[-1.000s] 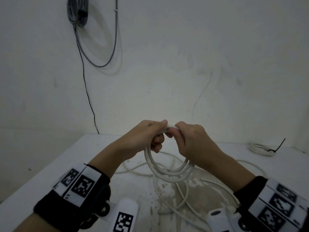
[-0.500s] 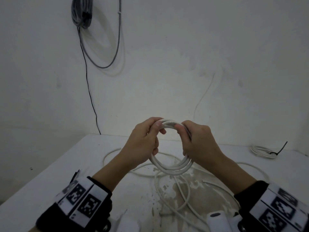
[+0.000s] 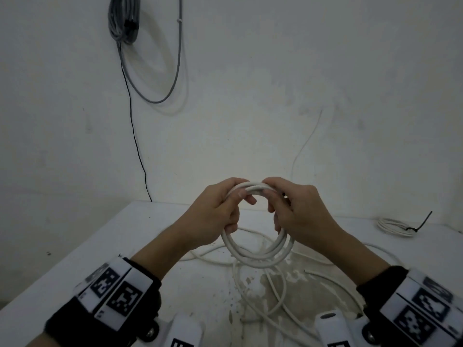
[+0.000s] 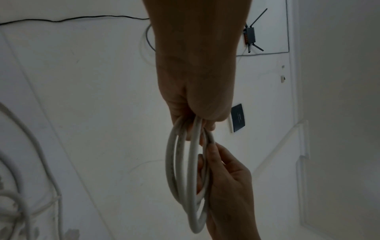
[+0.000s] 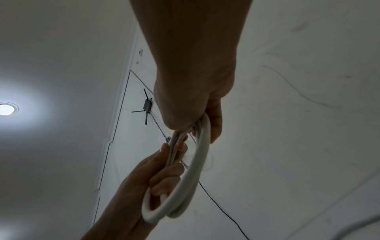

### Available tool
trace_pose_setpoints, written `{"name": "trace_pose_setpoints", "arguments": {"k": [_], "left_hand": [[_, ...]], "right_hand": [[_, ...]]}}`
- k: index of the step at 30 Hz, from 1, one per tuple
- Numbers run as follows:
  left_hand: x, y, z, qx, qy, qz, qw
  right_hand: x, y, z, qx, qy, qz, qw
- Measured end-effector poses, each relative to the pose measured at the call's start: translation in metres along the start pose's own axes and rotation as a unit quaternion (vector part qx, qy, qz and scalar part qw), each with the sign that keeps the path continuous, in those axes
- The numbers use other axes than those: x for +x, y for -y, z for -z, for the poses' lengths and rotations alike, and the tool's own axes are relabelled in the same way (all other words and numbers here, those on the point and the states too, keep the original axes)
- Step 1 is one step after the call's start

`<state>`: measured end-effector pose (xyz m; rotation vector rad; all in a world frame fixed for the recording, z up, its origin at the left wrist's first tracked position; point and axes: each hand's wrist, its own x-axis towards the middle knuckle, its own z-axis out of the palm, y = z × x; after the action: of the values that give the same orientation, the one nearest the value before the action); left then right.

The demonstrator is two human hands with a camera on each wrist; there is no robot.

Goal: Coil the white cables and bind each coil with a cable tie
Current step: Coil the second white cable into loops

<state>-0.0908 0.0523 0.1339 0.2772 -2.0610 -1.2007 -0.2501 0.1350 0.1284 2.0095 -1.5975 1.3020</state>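
Note:
I hold a round coil of white cable (image 3: 258,255) upright above the white table (image 3: 82,249). My left hand (image 3: 218,211) grips its left side, fingers curled round the loops. My right hand (image 3: 298,209) grips the right side and top. The thumbs meet at the coil's top. In the left wrist view the coil (image 4: 185,175) hangs from my left hand (image 4: 193,116), the right hand (image 4: 228,183) on its far side. In the right wrist view the coil (image 5: 183,183) runs from my right hand (image 5: 197,116) to the left hand (image 5: 148,175). Loose white cable (image 3: 270,299) trails from it across the table.
A bound white coil with a black cable tie (image 3: 398,226) lies at the table's far right. A grey cable bundle (image 3: 124,18) hangs on the wall at upper left, with a thin black wire (image 3: 135,136) running down. The table's middle is stained.
Both hands have spread apart along the coil, from pinching together at its top to gripping its left and right sides. The loop now shows as an open ring.

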Motion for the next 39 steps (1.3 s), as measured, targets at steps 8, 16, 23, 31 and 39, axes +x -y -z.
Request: {"name": "trace_pose_setpoints", "arguments": {"k": [8, 16, 23, 31, 39], "left_hand": [[0.002, 0.004, -0.003, -0.082, -0.026, 0.119, 0.989], [0.006, -0.004, 0.006, -0.348, 0.002, 0.288, 0.892], [0.007, 0.002, 0.009, -0.288, 0.047, 0.337, 0.895], [-0.012, 0.009, 0.017, -0.219, -0.084, 0.25, 0.939], [-0.063, 0.029, 0.062, -0.03, -0.05, 0.204, 0.977]], "right_hand": [[0.006, -0.001, -0.008, -0.07, -0.118, 0.042, 0.99], [0.006, 0.003, -0.006, -0.019, -0.03, 0.085, 0.996], [0.004, 0.001, -0.005, -0.05, 0.03, 0.116, 0.992], [0.003, 0.018, -0.025, 0.284, 0.123, -0.171, 0.936], [0.003, 0.045, -0.085, 0.331, 0.136, -0.206, 0.911]]}}
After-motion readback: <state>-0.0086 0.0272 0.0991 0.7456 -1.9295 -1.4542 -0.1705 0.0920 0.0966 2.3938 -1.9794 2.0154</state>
